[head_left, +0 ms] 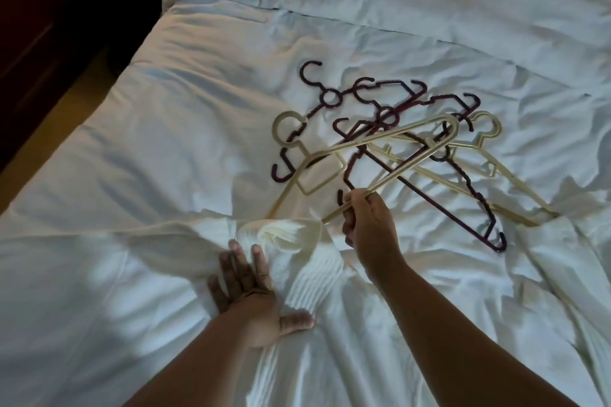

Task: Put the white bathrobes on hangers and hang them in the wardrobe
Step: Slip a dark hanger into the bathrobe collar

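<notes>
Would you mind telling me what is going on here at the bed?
A person is preparing to put a white bathrobe on a hanger. The right hand grips a cream hanger by its lower bar, holding it over the pile of other hangers on the bed. The left hand lies flat on the bathrobe, which is spread on the bed.

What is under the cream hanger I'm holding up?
Maroon hangers and a second cream hanger, piled on the bed. The held hanger has its lower tip hidden by the bathrobe.
</notes>
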Available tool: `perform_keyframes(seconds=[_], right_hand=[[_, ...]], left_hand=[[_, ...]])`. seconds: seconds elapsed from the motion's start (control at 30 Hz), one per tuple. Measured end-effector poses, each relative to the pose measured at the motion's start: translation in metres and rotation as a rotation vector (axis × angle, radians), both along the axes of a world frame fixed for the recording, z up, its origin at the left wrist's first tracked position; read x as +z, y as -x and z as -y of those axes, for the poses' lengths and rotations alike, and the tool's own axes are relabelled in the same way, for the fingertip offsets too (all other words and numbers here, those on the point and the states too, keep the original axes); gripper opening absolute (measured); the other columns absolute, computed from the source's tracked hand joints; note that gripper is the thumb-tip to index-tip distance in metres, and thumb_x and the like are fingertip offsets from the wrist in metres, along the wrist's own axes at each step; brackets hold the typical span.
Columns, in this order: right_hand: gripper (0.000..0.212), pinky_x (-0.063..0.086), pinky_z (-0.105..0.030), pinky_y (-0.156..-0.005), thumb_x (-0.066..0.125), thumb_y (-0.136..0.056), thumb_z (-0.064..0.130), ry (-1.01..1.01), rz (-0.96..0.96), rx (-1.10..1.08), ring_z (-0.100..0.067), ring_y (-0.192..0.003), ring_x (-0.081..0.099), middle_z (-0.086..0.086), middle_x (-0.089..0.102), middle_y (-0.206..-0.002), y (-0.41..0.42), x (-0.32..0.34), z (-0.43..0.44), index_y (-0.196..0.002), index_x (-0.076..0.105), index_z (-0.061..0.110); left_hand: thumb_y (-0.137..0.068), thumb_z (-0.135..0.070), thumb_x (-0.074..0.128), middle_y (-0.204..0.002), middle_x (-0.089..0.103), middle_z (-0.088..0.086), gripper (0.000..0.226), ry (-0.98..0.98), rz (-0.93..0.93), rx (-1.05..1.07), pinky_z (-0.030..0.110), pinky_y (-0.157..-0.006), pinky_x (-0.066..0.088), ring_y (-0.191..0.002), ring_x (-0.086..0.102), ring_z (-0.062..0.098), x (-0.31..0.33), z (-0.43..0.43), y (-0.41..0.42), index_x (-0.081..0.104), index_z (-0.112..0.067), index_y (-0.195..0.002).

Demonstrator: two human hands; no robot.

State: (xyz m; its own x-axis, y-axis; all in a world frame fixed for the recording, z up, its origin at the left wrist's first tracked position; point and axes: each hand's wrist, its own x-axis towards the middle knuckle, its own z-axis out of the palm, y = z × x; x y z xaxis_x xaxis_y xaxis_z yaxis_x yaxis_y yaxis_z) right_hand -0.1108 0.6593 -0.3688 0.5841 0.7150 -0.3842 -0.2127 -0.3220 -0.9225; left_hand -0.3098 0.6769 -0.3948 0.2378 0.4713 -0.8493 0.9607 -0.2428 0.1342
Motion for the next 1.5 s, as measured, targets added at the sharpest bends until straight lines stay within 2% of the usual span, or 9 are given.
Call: perform_keyframes(seconds=[0.17,0.27,0.57,0.7,0.8,0.93,1.1,1.3,1.5], right_hand=[[0.026,0.047,-0.030,-0.046,0.035,-0.108,0.025,0.006,0.117,-0.272,-0.010,-0.045,0.048,0.001,0.048,-0.058,-0.017,0.024,-0.023,-0.097,0.053,0.009],[0.026,0.058,-0.032,-0.058,0.031,-0.109,0.022,-0.131,-0.035,-0.467,-0.010,-0.051,0.051,0.000,0.044,-0.060,-0.048,0.048,-0.032,-0.097,0.051,0.011],[0.041,0.051,-0.032,-0.069,0.027,-0.108,0.020,-0.304,-0.352,-0.734,-0.011,-0.059,0.058,0.006,0.048,-0.059,-0.103,0.033,0.029,-0.074,0.048,0.020],[0.025,0.053,-0.031,-0.073,0.040,-0.105,0.023,-0.136,-0.383,-0.720,-0.012,-0.080,0.070,0.004,0.068,-0.077,-0.107,0.016,0.037,-0.090,0.059,0.018],[0.021,0.053,-0.033,-0.062,0.055,-0.093,0.024,0.145,0.055,-0.494,-0.019,-0.075,0.063,-0.003,0.067,-0.090,-0.096,0.003,0.035,-0.110,0.062,0.016],[0.047,0.046,-0.041,-0.095,0.063,-0.091,0.028,0.627,0.771,-0.120,-0.030,-0.109,0.057,-0.011,0.051,-0.132,-0.085,-0.010,0.042,-0.137,0.056,0.020],[0.025,0.042,-0.047,-0.088,0.057,-0.097,0.030,0.723,1.243,-0.033,-0.037,-0.102,0.060,-0.012,0.065,-0.112,-0.089,0.006,0.048,-0.117,0.070,0.024],[0.018,0.040,-0.045,-0.077,0.059,-0.099,0.027,0.387,1.463,-0.259,-0.039,-0.093,0.056,-0.009,0.065,-0.101,-0.088,0.064,0.084,-0.110,0.072,0.020],[0.027,0.045,-0.041,-0.076,0.052,-0.102,0.027,0.183,1.301,-0.441,-0.031,-0.085,0.059,-0.013,0.067,-0.093,-0.085,0.127,0.149,-0.112,0.071,0.011]], left_hand=[[-0.054,-0.095,0.053,-0.120,-0.069,0.022,0.152,-0.016,0.014,-0.002,0.063,-0.108,-0.022,-0.120,-0.057,0.043,0.003,0.002,0.000,-0.055,-0.015,-0.127],[-0.054,-0.095,0.053,-0.121,-0.068,0.021,0.152,-0.018,0.026,-0.005,0.064,-0.108,-0.022,-0.121,-0.057,0.043,0.001,0.002,0.001,-0.054,-0.016,-0.129],[-0.045,-0.100,0.046,-0.122,-0.067,0.023,0.155,-0.023,-0.015,-0.017,0.063,-0.108,-0.021,-0.122,-0.056,0.045,-0.002,0.001,-0.001,-0.052,-0.015,-0.130],[-0.052,-0.096,0.053,-0.119,-0.069,0.021,0.153,-0.015,-0.035,-0.010,0.061,-0.105,-0.024,-0.104,-0.065,0.038,0.000,0.001,-0.003,-0.054,-0.017,-0.127],[-0.053,-0.096,0.053,-0.119,-0.069,0.021,0.152,-0.011,-0.039,-0.013,0.062,-0.110,-0.020,-0.107,-0.063,0.039,0.001,0.001,-0.004,-0.054,-0.017,-0.127],[-0.053,-0.097,0.051,-0.119,-0.069,0.022,0.152,-0.007,-0.042,-0.011,0.062,-0.110,-0.019,-0.106,-0.063,0.040,0.002,0.001,-0.004,-0.054,-0.016,-0.127],[-0.053,-0.097,0.050,-0.118,-0.069,0.023,0.151,-0.011,-0.046,-0.015,0.063,-0.110,-0.020,-0.108,-0.062,0.041,0.000,0.001,-0.005,-0.054,-0.015,-0.126],[-0.052,-0.098,0.050,-0.119,-0.069,0.022,0.152,-0.055,-0.036,0.012,0.062,-0.111,-0.018,-0.114,-0.059,0.041,-0.007,0.002,-0.003,-0.055,-0.016,-0.126],[-0.053,-0.098,0.049,-0.123,-0.068,0.019,0.150,-0.171,0.050,0.036,0.062,-0.112,-0.017,-0.123,-0.055,0.042,-0.003,0.010,0.003,-0.054,-0.020,-0.129]])
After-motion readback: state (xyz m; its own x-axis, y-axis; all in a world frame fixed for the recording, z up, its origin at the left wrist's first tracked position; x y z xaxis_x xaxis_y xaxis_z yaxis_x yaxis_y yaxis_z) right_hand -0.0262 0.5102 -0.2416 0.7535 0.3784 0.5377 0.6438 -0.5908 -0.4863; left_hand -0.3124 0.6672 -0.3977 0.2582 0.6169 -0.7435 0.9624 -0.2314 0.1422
